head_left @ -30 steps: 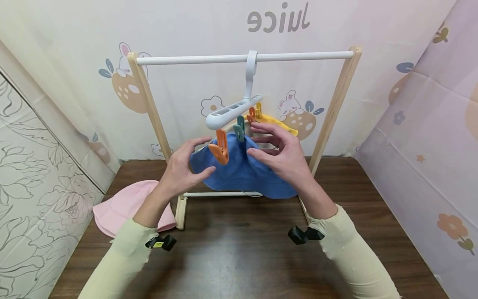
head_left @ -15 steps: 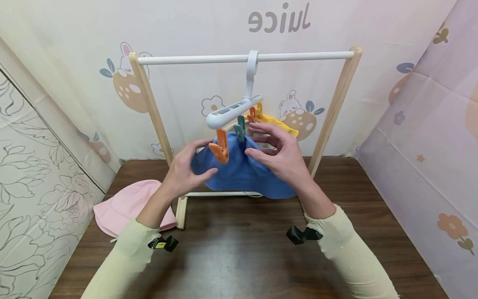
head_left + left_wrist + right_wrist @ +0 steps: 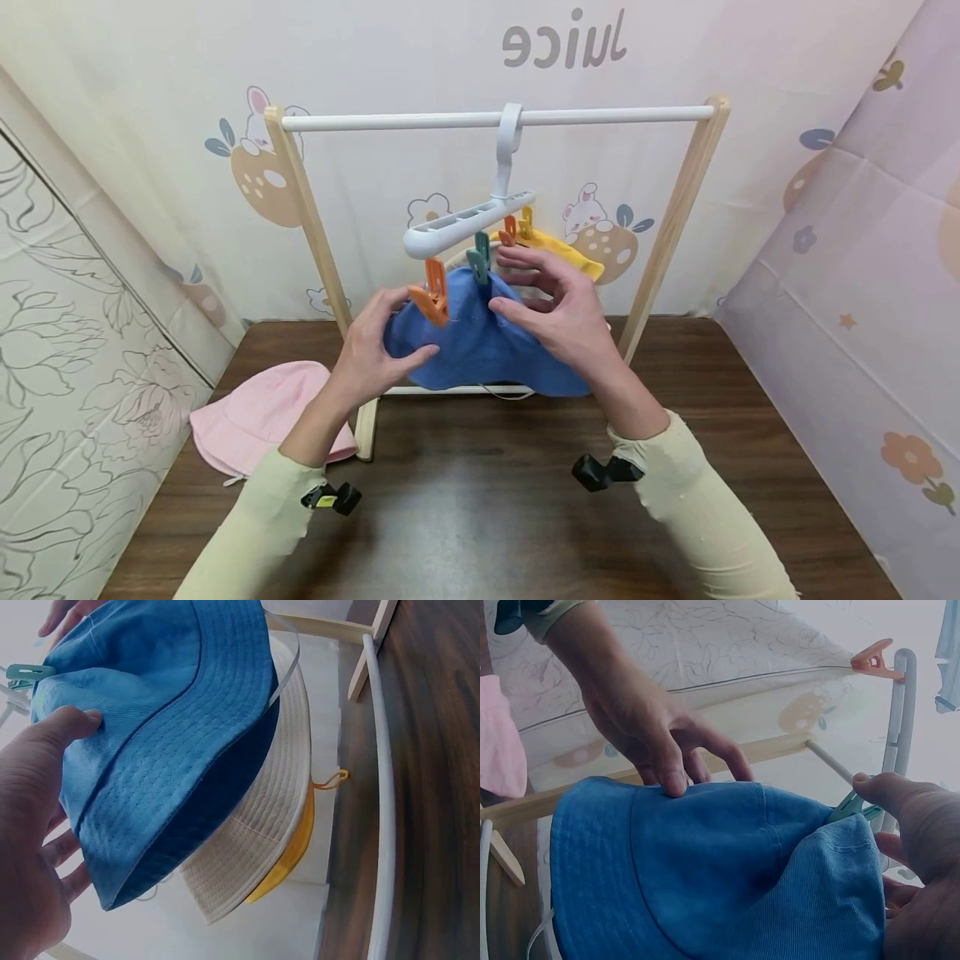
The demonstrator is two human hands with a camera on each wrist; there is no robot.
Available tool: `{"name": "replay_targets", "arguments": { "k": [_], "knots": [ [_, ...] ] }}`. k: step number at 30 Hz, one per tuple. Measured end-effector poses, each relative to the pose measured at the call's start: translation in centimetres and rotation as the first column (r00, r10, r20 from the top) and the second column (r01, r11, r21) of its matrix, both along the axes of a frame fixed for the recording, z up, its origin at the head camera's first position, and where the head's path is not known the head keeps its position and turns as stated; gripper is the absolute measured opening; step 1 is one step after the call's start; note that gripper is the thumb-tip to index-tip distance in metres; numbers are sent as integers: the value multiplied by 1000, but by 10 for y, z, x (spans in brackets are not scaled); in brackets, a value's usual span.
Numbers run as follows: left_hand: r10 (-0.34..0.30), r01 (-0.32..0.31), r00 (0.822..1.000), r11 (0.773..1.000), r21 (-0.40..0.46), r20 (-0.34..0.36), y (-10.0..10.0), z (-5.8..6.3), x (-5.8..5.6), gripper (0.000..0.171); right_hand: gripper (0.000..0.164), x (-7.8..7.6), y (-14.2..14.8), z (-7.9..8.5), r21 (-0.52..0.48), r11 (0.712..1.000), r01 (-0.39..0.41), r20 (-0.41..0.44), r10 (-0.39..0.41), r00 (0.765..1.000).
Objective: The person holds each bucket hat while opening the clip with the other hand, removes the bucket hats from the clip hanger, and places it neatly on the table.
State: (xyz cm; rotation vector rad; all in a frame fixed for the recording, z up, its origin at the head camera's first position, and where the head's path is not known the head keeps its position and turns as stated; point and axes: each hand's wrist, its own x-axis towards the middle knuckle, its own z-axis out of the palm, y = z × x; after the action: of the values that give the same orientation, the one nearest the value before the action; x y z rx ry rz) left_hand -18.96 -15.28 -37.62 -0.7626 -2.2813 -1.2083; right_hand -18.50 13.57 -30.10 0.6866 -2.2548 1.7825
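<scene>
A blue bucket hat (image 3: 480, 342) hangs by a green clip (image 3: 478, 258) from a light grey hanger (image 3: 465, 227). My left hand (image 3: 367, 354) spreads around the hat's left side, thumb at the front and fingers behind, touching the cloth. At the crown near the green clip is my right hand (image 3: 558, 304), its thumb in front and relaxed fingers behind the fold. An orange clip (image 3: 431, 296) dangles at the hanger's near end with nothing in it. Behind hang a beige hat (image 3: 247, 840) and a yellow hat (image 3: 562, 250), partly hidden by the blue one.
The hanger hooks over the white rail (image 3: 615, 115) of a wooden rack (image 3: 678, 208) standing on a dark brown table (image 3: 480, 517). A pink hat (image 3: 255, 412) lies on the table at the left. Printed curtains (image 3: 390, 50) enclose the back and sides.
The hanger's near end and the orange clip have swung slightly left. The blue hat has turned a little with them. Both hands stay close to the hat, with only small shifts.
</scene>
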Motion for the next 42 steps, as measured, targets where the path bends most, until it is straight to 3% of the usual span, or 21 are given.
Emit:
{"name": "replay_targets", "arguments": {
  "k": [12,24,35,42],
  "knots": [
    [29,-27,998,999,45,-53,3,-13,2,72,62,2,-4,3,16,999,30,-65,-29,997],
    [77,-72,995,995,71,-66,1,-22,1,62,61,3,-6,4,-23,999,26,-63,-27,998],
    [96,-88,991,992,90,-90,-3,-25,-3,72,59,0,-15,6,-50,998,32,-50,-34,998],
    [100,-94,993,991,97,-58,-4,-27,-2,74,58,-2,-19,7,-63,997,35,-54,-38,998]
  ]
}}
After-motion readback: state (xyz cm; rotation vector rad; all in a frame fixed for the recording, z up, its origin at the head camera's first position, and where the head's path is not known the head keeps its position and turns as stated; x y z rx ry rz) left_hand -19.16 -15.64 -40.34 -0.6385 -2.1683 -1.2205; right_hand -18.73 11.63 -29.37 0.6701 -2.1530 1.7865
